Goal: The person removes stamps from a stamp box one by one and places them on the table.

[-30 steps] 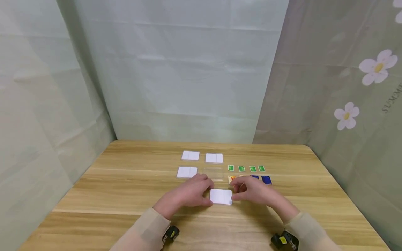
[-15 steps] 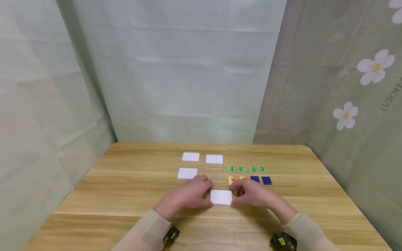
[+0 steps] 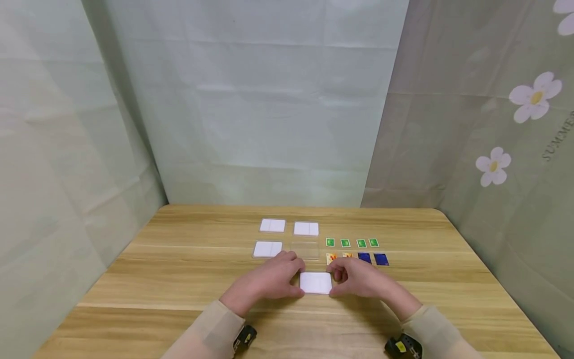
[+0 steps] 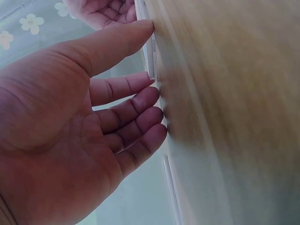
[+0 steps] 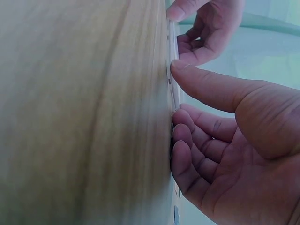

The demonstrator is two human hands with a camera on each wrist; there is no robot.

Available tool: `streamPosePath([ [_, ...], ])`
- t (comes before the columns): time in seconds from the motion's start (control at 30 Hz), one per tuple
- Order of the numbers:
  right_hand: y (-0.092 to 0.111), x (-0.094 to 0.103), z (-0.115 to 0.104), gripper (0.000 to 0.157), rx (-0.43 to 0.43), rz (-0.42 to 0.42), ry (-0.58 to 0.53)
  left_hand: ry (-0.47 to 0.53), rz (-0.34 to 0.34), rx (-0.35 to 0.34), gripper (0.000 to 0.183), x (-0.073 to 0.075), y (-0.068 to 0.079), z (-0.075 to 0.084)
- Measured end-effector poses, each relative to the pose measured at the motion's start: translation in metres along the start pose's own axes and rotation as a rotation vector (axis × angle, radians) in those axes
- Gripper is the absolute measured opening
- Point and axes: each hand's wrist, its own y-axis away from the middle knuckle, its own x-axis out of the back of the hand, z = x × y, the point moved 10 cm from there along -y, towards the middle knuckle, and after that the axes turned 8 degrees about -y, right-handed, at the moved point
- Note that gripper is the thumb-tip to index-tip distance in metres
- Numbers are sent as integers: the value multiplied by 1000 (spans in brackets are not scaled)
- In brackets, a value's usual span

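Note:
A flat, clear-edged case of white cards [image 3: 316, 282] lies on the wooden table between both hands. My left hand [image 3: 278, 275] holds its left end, with the thumb at the near corner and the index finger at the far one. At the right end my right hand [image 3: 358, 277] grips the case in the same way, between thumb and index finger. In the left wrist view the case's thin edge [image 4: 151, 56] runs between thumb and index finger, while the other fingertips rest on the table. The right wrist view has the thumb on the case's side [image 5: 174, 91].
Beyond the hands lie three similar white-card cases: back left [image 3: 272, 225], back right [image 3: 306, 229] and front left [image 3: 268, 249]. Beside the last is a transparent plastic piece [image 3: 305, 251]. Rightward are several small green cards [image 3: 345, 243], two orange ones [image 3: 331, 258] and two dark blue ones [image 3: 381, 259].
My right index finger has come down from near the orange card to the case's far right corner, and the thumb has settled at the near corner. The left hand has stayed in place.

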Motion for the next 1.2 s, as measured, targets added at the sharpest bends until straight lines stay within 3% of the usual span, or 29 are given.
streamPosePath([
  [0.33, 1, 0, 0, 40, -1, 5, 24, 94, 21, 13, 51, 6, 0, -9],
  [0.53, 1, 0, 0, 40, 5, -4, 0, 82, 102, 22, 46, 17, -6, -19],
  [0.73, 1, 1, 1, 39, -1, 5, 3, 39, 138, 63, 50, 22, -16, -28],
  [1.2, 1, 1, 0, 40, -8, 24, 24, -45, 98, 81, 58, 18, -39, -39],
])
